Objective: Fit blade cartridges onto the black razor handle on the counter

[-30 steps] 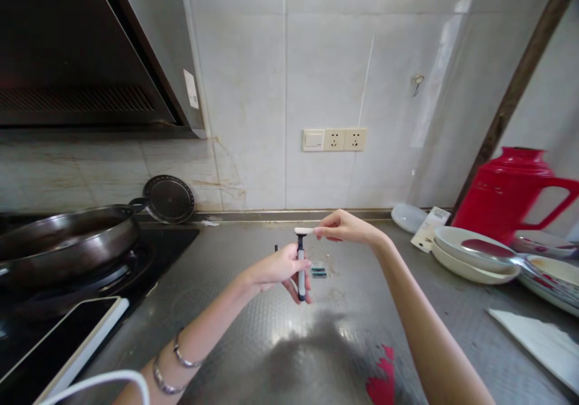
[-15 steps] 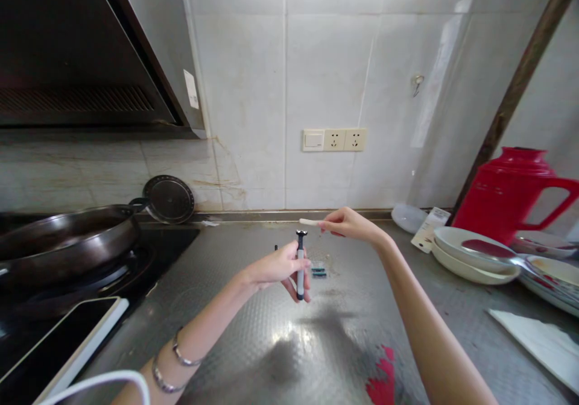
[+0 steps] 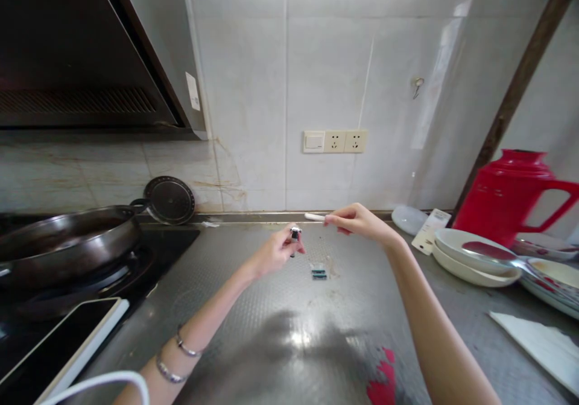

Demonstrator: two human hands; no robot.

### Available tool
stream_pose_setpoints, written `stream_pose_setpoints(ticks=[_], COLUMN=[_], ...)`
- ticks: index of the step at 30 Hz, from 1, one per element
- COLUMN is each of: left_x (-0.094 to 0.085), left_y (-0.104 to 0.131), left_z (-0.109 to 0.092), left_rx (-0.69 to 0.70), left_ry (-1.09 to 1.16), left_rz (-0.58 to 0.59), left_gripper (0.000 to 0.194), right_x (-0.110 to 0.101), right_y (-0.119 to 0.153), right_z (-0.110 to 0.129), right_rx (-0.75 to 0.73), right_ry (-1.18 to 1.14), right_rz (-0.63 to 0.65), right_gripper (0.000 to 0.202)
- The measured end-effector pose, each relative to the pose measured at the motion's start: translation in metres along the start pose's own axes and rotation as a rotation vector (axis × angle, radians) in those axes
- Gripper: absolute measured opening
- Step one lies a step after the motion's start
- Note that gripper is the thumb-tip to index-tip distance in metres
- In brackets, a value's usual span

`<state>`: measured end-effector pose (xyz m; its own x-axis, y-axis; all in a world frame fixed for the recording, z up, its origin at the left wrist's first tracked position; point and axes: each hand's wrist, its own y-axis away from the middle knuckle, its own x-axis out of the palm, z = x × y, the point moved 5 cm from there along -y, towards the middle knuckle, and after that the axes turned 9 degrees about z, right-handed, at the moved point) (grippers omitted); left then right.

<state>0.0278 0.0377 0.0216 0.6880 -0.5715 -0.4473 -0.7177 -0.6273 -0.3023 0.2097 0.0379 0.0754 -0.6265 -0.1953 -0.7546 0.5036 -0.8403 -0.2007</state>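
Note:
My left hand point(image 3: 275, 251) is closed round a razor point(image 3: 295, 234) with a dark and grey handle. Its head end points toward me, and my fingers cover much of the handle. To the right and a little higher, my right hand point(image 3: 355, 219) pinches a slim white stick point(image 3: 314, 217) that points left. The stick and the razor are apart in the picture. Below both hands, a small clear pack with dark teal strips point(image 3: 319, 272), which look like razor blade cartridges, lies on the metal counter point(image 3: 253, 326).
At left, a steel pan point(image 3: 72, 236) stands on the black stove, with a phone point(image 3: 67, 351) and white cable in front. Bowls point(image 3: 474, 257), a red thermos jug point(image 3: 511, 194), a card point(image 3: 430, 231) and white paper point(image 3: 538, 345) sit at right. A wall socket point(image 3: 335, 141) is behind.
My left hand has turned the razor from upright to pointing toward me and shifted slightly left and up. My right hand has moved a little right with the white stick.

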Motion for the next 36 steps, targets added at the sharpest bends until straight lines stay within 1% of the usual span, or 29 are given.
stream_pose_setpoints(ticks=[4,8,10,12,15,18,21,25,27,30,33,36], left_x=[0.001,-0.003,-0.008,-0.015,-0.026,-0.034,-0.038,-0.040,-0.040,-0.039,-0.039,-0.038], left_y=[0.000,0.000,0.001,0.001,0.003,0.004,0.004,0.005,0.005,0.004,0.004,0.004], left_z=[0.000,0.006,0.009,0.012,0.013,0.013,0.011,0.007,0.005,0.005,0.006,0.005], left_rx=[0.033,-0.014,-0.048,-0.067,-0.077,-0.088,-0.104,-0.130,-0.132,-0.138,-0.138,-0.130], left_ry=[-0.026,0.009,0.047,0.078,0.094,0.116,0.146,0.150,0.149,0.149,0.145,0.143], left_rz=[0.029,-0.019,-0.040,-0.059,-0.101,-0.132,-0.141,-0.159,-0.162,-0.153,-0.146,-0.133], left_gripper=[0.010,0.015,0.019,0.022,0.026,0.029,0.032,0.031,0.029,0.028,0.026,0.024], right_x=[-0.004,-0.003,-0.001,0.000,-0.002,-0.004,-0.005,-0.007,-0.006,-0.002,0.001,0.006], right_y=[0.004,0.006,0.006,0.005,0.004,0.002,-0.001,-0.006,-0.008,-0.010,-0.009,-0.011], right_z=[0.006,0.008,0.006,0.005,0.007,0.008,0.005,-0.004,-0.007,-0.007,-0.001,0.005], right_rx=[-0.007,-0.016,0.011,0.028,-0.023,-0.065,-0.051,-0.046,-0.039,-0.005,0.030,0.092], right_ry=[0.012,-0.039,-0.090,-0.107,-0.078,-0.072,-0.066,-0.005,0.050,0.112,0.179,0.309], right_rz=[-0.015,-0.007,0.004,-0.015,-0.091,-0.215,-0.319,-0.431,-0.439,-0.439,-0.496,-0.518], right_gripper=[0.046,0.043,0.040,0.038,0.037,0.041,0.041,0.036,0.033,0.035,0.040,0.044])
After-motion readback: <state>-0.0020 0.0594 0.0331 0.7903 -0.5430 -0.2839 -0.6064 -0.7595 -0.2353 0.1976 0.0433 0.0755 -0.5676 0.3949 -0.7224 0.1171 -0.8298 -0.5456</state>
